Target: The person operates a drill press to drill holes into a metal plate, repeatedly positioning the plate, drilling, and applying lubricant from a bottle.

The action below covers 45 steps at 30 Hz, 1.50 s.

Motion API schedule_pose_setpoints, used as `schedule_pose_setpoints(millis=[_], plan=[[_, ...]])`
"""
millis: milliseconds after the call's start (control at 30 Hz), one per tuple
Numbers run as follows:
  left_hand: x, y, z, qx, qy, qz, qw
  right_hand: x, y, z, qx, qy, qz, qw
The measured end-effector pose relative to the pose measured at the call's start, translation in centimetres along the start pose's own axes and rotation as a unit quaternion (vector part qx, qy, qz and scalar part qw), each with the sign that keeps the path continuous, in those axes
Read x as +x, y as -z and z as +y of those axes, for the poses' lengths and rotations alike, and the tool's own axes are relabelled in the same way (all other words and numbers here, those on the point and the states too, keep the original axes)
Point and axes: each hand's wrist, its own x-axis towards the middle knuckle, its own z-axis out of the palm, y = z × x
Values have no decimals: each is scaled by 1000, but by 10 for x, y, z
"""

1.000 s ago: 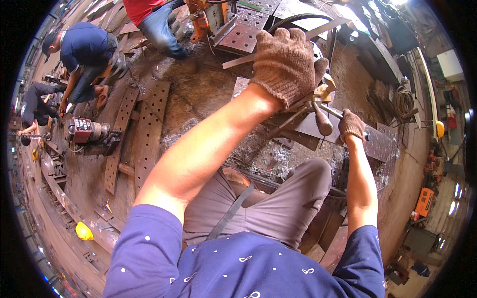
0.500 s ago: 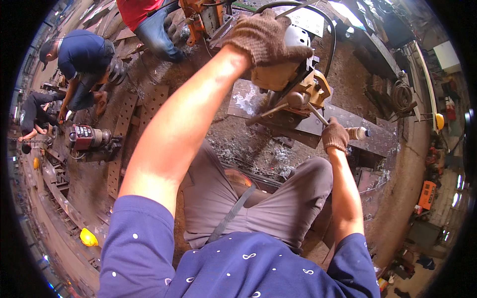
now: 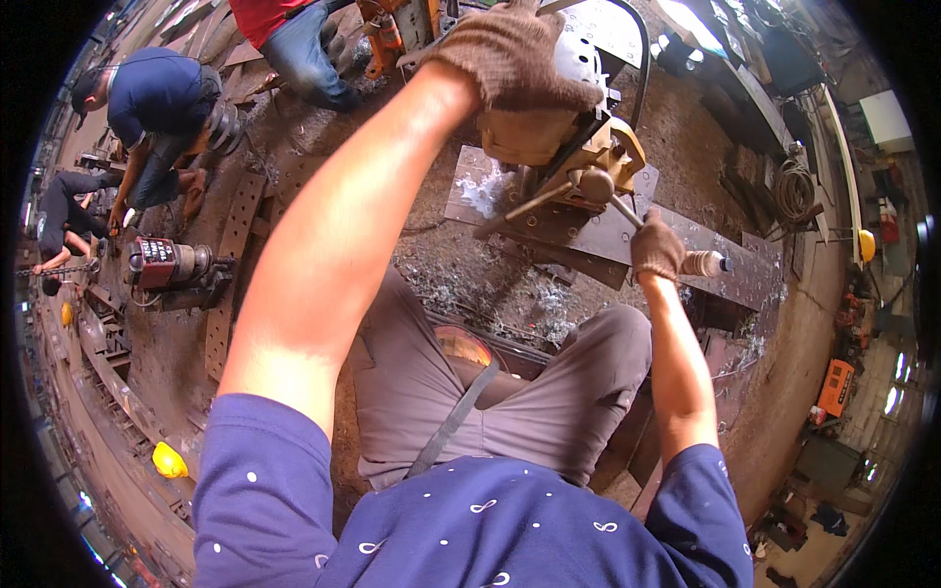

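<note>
A tan and white magnetic drill (image 3: 529, 135) stands on a flat steel plate (image 3: 613, 235) in front of me. My left hand (image 3: 515, 61), in a brown knitted glove, is closed over the top of its body, with the thumb stretched toward the right; the fingertips are partly hidden. On the drill's near side is a round hub with feed levers (image 3: 534, 205) sticking out. My right hand (image 3: 658, 250), gloved alike, is wrapped round the end of the right-hand lever. Just beside that hand lies a whitish bottle-like thing (image 3: 702, 263) with a dark end.
Metal shavings (image 3: 549, 309) litter the ground before my knees. A black cable (image 3: 644, 69) loops behind the drill. At left stand a red machine (image 3: 157, 263) and perforated steel bars (image 3: 235, 220). Other people (image 3: 162, 103) work there. Coiled cable (image 3: 794, 186) lies at right.
The whole view has shifted slightly, so the drill and both hands appear a little farther up and left. Both hands keep their hold on the drill and lever.
</note>
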Motion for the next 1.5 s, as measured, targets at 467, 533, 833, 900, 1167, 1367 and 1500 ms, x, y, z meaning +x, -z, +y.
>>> schedule_pose_setpoints(millis=[467, 533, 833, 900, 1167, 1367, 1500], plan=[[-7, -47, 6, 97, 49, 165, 980, 50, 6, 12, -15, 51, 28, 998], [1, -37, -7, 66, 13, 125, 990, 32, -6, 7, 10, 37, 55, 998], [20, -35, -27, 73, -36, 114, 990, -2, 0, -22, 26, -27, 68, 997], [19, -35, -27, 76, -28, 121, 989, -8, -24, -27, 50, -81, 161, 982], [15, -28, -19, 58, -1, 86, 995, -82, -110, -151, 283, -25, 66, 956], [7, -45, -26, 54, 13, 100, 993, -36, -121, -76, 442, -32, 17, 896], [8, -53, -28, 55, 2, 78, 995, -9, -98, 5, 266, 110, 158, 945]])
